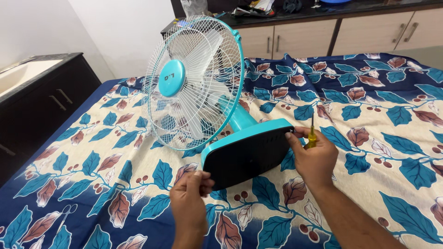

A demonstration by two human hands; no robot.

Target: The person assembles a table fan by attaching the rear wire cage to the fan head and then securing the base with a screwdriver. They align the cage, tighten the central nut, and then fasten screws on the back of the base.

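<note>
A turquoise table fan (194, 83) with a white wire grille lies tipped on a bed, its black base underside (247, 154) facing me. My left hand (190, 198) grips the base's lower left edge. My right hand (314, 154) presses its thumb on the base's right edge while holding a yellow-handled screwdriver (311, 133), shaft pointing up.
The bed carries a blue and cream leaf-print sheet (369, 115). Small scissors (67, 214) lie on it at lower left. A dark cabinet (41, 97) stands to the left. Beige cabinets under a cluttered black counter (323, 34) run along the back.
</note>
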